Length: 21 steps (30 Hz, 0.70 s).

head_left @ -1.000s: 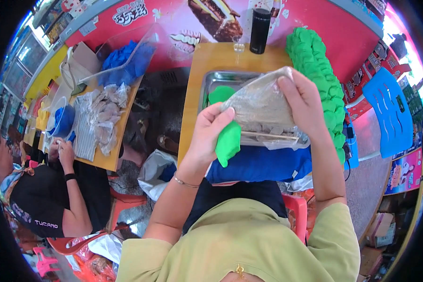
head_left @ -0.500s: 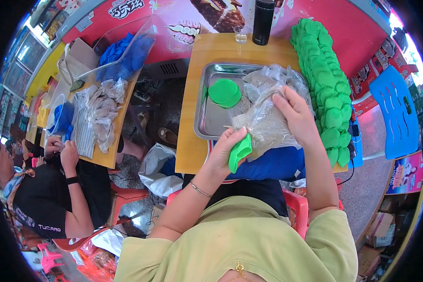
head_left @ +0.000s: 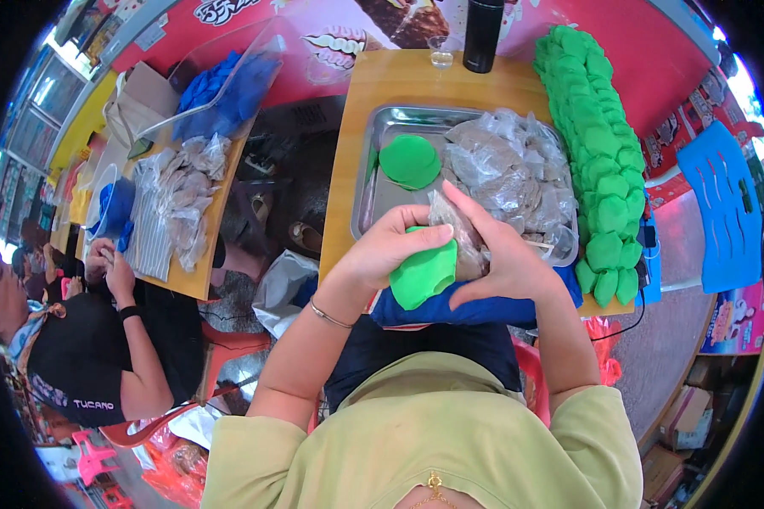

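My left hand (head_left: 390, 246) is closed, thumb on top, on a soft green piece (head_left: 424, 276) that looks like thin cloth or foam. Above and beside that piece is a small clear plastic bag (head_left: 458, 233) with brown, grainy contents, pressed against the left thumb. Around the bag's right side my right hand (head_left: 514, 259) curves with fingers stretched out and thumb apart. Behind both hands, a metal tray (head_left: 358, 191) holds a few round green pieces (head_left: 409, 161) and a heap of similar filled bags (head_left: 514, 170).
Stacked green pieces (head_left: 598, 161) line the table's right side. A black bottle (head_left: 482, 38) and a small clear cup (head_left: 440, 55) stand at the back. Blue cloth (head_left: 475, 312) lies by the near edge. At left, a co-worker (head_left: 85, 348) sits by another table with bags (head_left: 182, 191).
The large plastic bag that my right hand held over the tray has left the hands. A small filled bag is now between them, and the green piece is spread wider.
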{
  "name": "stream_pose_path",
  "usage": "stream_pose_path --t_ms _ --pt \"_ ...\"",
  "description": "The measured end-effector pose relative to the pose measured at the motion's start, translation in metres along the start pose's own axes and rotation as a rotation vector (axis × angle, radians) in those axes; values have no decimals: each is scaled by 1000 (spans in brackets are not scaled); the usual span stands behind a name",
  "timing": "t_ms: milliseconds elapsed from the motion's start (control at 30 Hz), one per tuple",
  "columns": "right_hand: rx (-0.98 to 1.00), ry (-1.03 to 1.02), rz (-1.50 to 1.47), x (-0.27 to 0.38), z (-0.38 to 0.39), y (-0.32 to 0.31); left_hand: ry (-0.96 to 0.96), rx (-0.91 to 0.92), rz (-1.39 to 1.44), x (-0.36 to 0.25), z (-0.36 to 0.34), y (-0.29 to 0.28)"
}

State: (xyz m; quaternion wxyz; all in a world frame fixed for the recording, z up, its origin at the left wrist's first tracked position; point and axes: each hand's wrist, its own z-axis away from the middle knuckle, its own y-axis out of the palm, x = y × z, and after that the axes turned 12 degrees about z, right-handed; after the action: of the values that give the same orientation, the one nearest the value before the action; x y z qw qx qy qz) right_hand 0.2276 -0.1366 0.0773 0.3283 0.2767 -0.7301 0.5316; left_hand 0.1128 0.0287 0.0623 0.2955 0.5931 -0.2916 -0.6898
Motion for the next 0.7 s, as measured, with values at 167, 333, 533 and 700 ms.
stream_pose_path --t_ms 167,333,533,700 --pt "-71 200 28 -4 -5 12 -15 -152 -178 -9 -1 -11" --pt "-65 336 46 -24 0 12 128 -113 -376 -10 -6 -24" --pt "-223 446 -572 -44 13 8 248 -176 -572 -15 -28 -49" --pt "-534 659 -665 -58 22 9 710 -385 -1530 -4 -49 -44"
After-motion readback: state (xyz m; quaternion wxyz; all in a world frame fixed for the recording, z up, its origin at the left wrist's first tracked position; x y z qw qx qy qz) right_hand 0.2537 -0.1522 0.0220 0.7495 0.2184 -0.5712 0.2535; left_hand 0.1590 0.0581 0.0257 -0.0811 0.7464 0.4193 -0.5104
